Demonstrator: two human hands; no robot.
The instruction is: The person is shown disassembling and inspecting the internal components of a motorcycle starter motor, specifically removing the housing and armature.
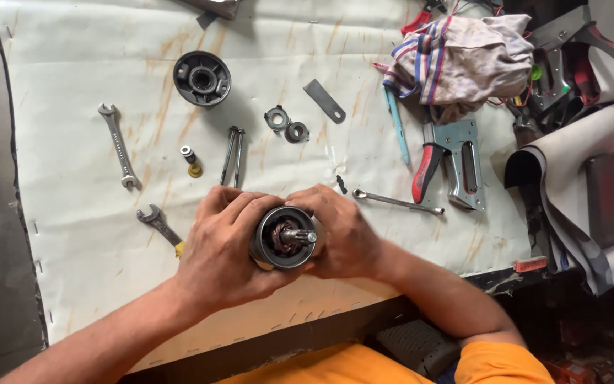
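Both my hands grip a round dark metal motor housing [283, 238] near the front edge of the bench. Copper windings and a short steel shaft show in its open end, which faces me. My left hand [222, 245] wraps the housing's left side. On the right side my right hand [342, 235] holds it, fingers curled over the top. A round black end cap [202, 78] lies further back on the white sheet [72, 142]. Two small round metal parts [286, 124] rest near the middle.
Two open-ended spanners [119, 146] [158, 222] lie left, two long bolts [234, 155] and a thin spanner [398, 203] near the hands. A staple gun [456, 163], striped rag [456, 57], flat metal bar [324, 100] and more tools sit at right.
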